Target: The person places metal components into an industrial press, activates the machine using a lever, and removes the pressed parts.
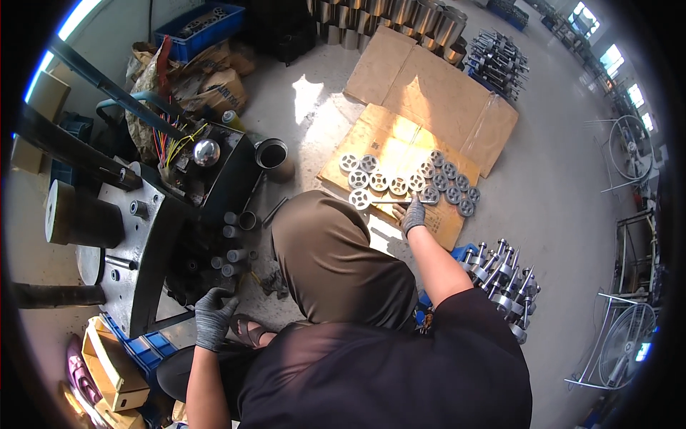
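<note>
My right hand [412, 217], in a grey knit glove, reaches over a cardboard sheet [350, 154] on the floor. Its fingers are closed around a thin metal rod [388, 201] that lies crosswise above the cardboard. Round spoked metal wheels [398, 185] lie flat in rows there, just beyond this hand. My left hand [214, 319], gloved too, is beside the lower edge of a dark metal machine [136, 247]. Its thumb stands apart from the fingers, and I see nothing in it. Some of its fingertips blend into the dark machine base.
Right of me stand several shafts with metal collars [504, 275] in a blue crate. Small metal cylinders [232, 264] and a dark bucket [274, 159] are near the machine. Another cardboard sheet [443, 86] and shiny metal tubes [421, 18] lie farther off. Fans [627, 347] line the right.
</note>
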`<state>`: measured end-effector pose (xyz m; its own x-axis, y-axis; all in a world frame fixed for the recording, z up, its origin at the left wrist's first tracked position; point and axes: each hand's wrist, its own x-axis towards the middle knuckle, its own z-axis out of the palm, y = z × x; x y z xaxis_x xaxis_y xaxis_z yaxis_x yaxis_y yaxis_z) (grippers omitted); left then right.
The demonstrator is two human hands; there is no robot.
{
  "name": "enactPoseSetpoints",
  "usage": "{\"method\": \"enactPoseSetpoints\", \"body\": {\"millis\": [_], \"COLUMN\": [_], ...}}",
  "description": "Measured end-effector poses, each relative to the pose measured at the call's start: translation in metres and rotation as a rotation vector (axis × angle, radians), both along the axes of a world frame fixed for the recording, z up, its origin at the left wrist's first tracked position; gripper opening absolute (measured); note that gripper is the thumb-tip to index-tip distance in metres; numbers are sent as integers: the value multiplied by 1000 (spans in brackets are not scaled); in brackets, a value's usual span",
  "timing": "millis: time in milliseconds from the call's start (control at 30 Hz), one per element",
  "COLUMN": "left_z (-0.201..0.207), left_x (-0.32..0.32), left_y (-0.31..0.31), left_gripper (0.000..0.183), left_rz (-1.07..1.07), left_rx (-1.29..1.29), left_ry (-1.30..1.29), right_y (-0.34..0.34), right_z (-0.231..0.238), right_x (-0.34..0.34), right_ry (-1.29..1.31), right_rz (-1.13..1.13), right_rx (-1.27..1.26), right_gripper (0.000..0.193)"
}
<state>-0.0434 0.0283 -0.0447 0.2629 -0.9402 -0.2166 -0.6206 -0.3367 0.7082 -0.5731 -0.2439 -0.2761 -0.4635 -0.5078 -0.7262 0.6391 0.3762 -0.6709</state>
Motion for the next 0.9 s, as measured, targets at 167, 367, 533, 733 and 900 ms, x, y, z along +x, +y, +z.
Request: {"method": "enactPoseSetpoints", "body": {"millis": [167, 367, 533, 733, 900], "left_z": [-33, -33, -38, -62, -63], "left_x": [-9, -2, -1, 12, 9], "left_y": [-8, -12, -13, -3, -10], "left_gripper": [44, 52, 49, 37, 35], "left_rz": [-157, -160, -159, -205, -297], "left_rx": [55, 189, 242, 264, 297], "left_ry": [-354, -351, -367, -158, -168], "right_y": [-27, -62, -52, -32, -37], "right_z": [-2, -21, 22, 62, 15], "right_x": [32, 52, 79, 92, 79], "right_ry": [-21, 604, 768, 1397, 1158], "right_rz": [252, 566, 711, 1647, 1120], "right_rx": [-114, -221, -199, -576, -395], "right_gripper": [48, 33, 38, 32, 35]}}
